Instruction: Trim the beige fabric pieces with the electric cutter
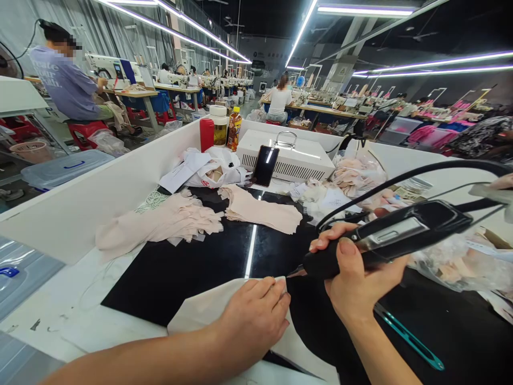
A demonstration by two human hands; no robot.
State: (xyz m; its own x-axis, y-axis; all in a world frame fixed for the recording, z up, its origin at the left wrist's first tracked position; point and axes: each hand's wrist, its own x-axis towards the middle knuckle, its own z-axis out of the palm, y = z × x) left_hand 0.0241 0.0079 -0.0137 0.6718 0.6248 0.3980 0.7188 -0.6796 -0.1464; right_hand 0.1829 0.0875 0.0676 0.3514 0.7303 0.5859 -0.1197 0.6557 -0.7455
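My left hand (pixel 256 310) presses down on a cream fabric piece (pixel 208 305), its fingers bent and close together near the fabric's top corner. In my right hand (pixel 360 278) is a black corded handheld tool (pixel 393 232), gripped around its body with the thumb on top. The tool's narrow tip points left and sits close to the fabric's corner; whether it touches cannot be told. Both are over a glossy black board (pixel 168 278). Beyond lie a stack of beige fabric pieces (pixel 262 211) and a looser pile of beige pieces (pixel 160 222). Teal-handled tweezers (pixel 417 342) rest to the right of my right wrist.
A phone (pixel 265 166) leans against a white vented box (pixel 288 152). Bottles (pixel 233 128) and a white plastic bag (pixel 220 168) stand nearby. Bagged fabric scraps (pixel 460 264) line the right side. The tool's black cable (pixel 401 182) arches overhead. Low white walls (pixel 100 206) border the table.
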